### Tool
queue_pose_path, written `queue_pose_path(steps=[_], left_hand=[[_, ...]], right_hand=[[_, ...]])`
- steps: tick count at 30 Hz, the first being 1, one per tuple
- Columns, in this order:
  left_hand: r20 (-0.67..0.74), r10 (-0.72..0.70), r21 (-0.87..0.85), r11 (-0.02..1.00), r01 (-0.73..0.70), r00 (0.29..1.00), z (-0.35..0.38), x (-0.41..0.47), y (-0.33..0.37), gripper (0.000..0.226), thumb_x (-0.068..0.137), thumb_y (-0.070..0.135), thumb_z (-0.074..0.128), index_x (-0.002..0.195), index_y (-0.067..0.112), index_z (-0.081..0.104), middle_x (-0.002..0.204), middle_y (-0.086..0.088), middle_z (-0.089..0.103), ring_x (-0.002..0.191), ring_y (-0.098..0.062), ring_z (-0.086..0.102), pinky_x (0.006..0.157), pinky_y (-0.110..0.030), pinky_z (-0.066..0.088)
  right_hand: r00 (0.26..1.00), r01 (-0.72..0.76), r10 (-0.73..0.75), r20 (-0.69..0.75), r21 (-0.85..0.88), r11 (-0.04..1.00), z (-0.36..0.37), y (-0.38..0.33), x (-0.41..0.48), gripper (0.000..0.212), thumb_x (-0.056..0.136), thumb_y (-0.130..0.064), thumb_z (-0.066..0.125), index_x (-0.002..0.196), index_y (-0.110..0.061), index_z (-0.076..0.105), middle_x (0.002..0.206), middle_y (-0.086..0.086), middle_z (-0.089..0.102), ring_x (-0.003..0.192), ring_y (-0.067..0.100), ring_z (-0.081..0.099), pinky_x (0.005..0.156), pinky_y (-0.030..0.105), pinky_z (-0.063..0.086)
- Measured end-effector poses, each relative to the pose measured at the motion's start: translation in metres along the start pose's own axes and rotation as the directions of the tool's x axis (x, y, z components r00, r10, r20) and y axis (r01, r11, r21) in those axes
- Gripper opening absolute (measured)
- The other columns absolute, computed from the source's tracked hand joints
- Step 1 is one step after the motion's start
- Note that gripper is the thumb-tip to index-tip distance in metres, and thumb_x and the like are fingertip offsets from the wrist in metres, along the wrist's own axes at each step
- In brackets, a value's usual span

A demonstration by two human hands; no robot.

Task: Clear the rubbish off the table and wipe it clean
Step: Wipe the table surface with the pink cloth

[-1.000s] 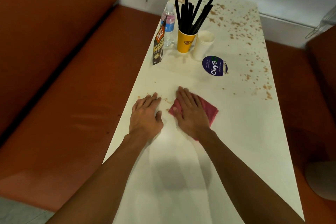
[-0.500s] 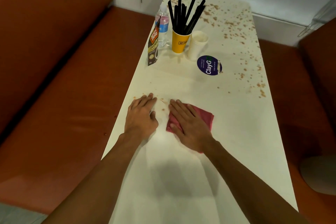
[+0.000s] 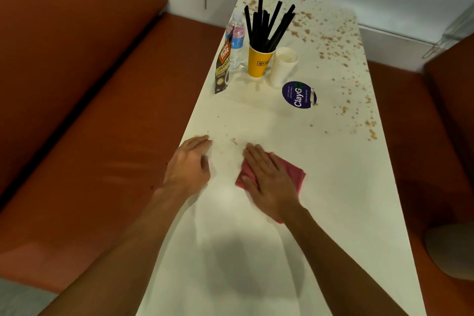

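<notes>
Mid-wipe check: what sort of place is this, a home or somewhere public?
Probably a café or pantry booth, not a home: orange padded benches flank the long white table, a yellow cup holds black stirrers beside stacked white paper cups, and a round ClayGo sticker lies on it.

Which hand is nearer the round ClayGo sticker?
Right. The right hand, flat on the pink cloth, is on the near side of the ClayGo sticker, slightly left of it; the left hand rests by the table's left edge, farther away.
</notes>
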State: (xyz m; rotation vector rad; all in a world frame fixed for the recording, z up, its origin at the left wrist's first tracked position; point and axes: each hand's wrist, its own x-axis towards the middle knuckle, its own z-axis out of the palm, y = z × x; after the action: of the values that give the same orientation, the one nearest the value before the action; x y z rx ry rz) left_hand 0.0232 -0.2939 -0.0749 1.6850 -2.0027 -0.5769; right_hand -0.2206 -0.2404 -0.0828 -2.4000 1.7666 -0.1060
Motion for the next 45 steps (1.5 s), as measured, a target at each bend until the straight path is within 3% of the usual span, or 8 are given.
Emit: queue_pose_path(steps=[5, 11, 18, 24, 31, 37, 43, 45], left_hand=[[0.003, -0.035, -0.011, 0.999, 0.035, 0.999, 0.001, -0.006, -0.009, 0.052, 0.105, 0.020, 0.057, 0.156, 0.027, 0.050, 0.163, 0.015, 0.041, 0.154, -0.006, 0.027, 0.125, -0.030, 0.022], [0.012, -0.041, -0.034, 0.999, 0.041, 0.999, 0.005, -0.009, -0.012, 0.052, 0.104, 0.017, 0.058, 0.155, 0.026, 0.051, 0.163, 0.013, 0.043, 0.154, -0.006, 0.029, 0.127, -0.040, 0.031], [-0.015, -0.004, -0.032, 0.999, 0.004, 1.000, 0.005, -0.008, -0.011, 0.052, 0.101, 0.016, 0.059, 0.153, 0.020, 0.054, 0.164, 0.006, 0.044, 0.154, -0.011, 0.031, 0.127, -0.039, 0.030], [0.006, 0.011, -0.007, 1.000, -0.011, 1.000, 0.005, -0.009, -0.009, 0.055, 0.101, 0.017, 0.060, 0.155, 0.018, 0.051, 0.165, 0.003, 0.042, 0.156, -0.014, 0.030, 0.128, -0.040, 0.027], [-0.021, 0.027, 0.000, 1.000, -0.027, 0.999, 0.008, -0.008, -0.011, 0.055, 0.098, 0.017, 0.063, 0.152, 0.016, 0.054, 0.162, 0.002, 0.046, 0.154, -0.014, 0.033, 0.127, -0.039, 0.027], [0.003, 0.033, 0.059, 0.998, -0.033, 0.999, 0.005, -0.008, -0.010, 0.058, 0.097, 0.021, 0.062, 0.154, 0.020, 0.052, 0.163, 0.004, 0.044, 0.153, -0.015, 0.034, 0.125, -0.040, 0.030], [-0.010, 0.013, 0.050, 0.999, -0.012, 1.000, 0.001, -0.009, -0.005, 0.057, 0.097, 0.023, 0.063, 0.153, 0.024, 0.053, 0.162, 0.009, 0.045, 0.151, -0.012, 0.033, 0.123, -0.037, 0.029], [-0.004, -0.003, 0.068, 0.998, 0.003, 1.000, 0.000, -0.010, -0.004, 0.056, 0.098, 0.024, 0.063, 0.153, 0.025, 0.053, 0.162, 0.009, 0.044, 0.150, -0.013, 0.033, 0.122, -0.037, 0.029]], right_hand=[[0.910, -0.405, 0.411, -0.060, 0.083, 0.910, 0.000, -0.018, 0.061, 0.071, 0.110, -0.054, 0.010, 0.168, -0.015, -0.003, 0.176, 0.000, -0.008, 0.162, 0.017, -0.011, 0.132, 0.042, -0.003], [0.999, 0.040, -0.040, 0.030, -0.001, 0.999, 0.007, -0.032, 0.012, 0.071, 0.110, -0.059, 0.013, 0.168, -0.020, 0.000, 0.176, -0.004, -0.007, 0.161, 0.011, -0.013, 0.132, 0.041, 0.001], [0.912, -0.403, 0.405, -0.071, 0.044, 0.914, 0.008, -0.028, 0.053, 0.078, 0.107, -0.063, 0.012, 0.168, -0.016, 0.000, 0.177, 0.000, -0.004, 0.163, 0.019, -0.008, 0.132, 0.044, 0.001], [1.000, 0.000, 0.000, 0.011, -0.004, 1.000, 0.007, -0.029, -0.005, 0.073, 0.110, -0.061, 0.018, 0.169, -0.021, 0.002, 0.176, -0.005, -0.005, 0.161, 0.010, -0.011, 0.133, 0.043, 0.005], [0.915, -0.395, 0.399, -0.067, 0.058, 0.917, 0.008, -0.037, 0.046, 0.077, 0.107, -0.061, 0.009, 0.168, -0.015, -0.004, 0.176, 0.001, -0.008, 0.162, 0.019, -0.010, 0.132, 0.046, 0.003], [0.998, 0.060, -0.059, 0.014, -0.019, 0.998, 0.010, -0.041, 0.004, 0.069, 0.111, -0.057, 0.018, 0.169, -0.022, 0.005, 0.176, -0.005, -0.003, 0.161, 0.010, -0.012, 0.132, 0.043, 0.004], [0.929, -0.360, 0.362, -0.074, 0.029, 0.932, 0.005, -0.022, 0.061, 0.075, 0.107, -0.060, 0.008, 0.168, -0.017, 0.002, 0.177, 0.000, -0.004, 0.163, 0.019, -0.006, 0.132, 0.045, 0.003], [0.946, -0.318, 0.319, -0.062, 0.028, 0.948, 0.008, -0.039, 0.073, 0.075, 0.107, -0.058, 0.008, 0.168, -0.016, 0.002, 0.177, 0.001, -0.004, 0.163, 0.020, -0.006, 0.132, 0.045, 0.002]])
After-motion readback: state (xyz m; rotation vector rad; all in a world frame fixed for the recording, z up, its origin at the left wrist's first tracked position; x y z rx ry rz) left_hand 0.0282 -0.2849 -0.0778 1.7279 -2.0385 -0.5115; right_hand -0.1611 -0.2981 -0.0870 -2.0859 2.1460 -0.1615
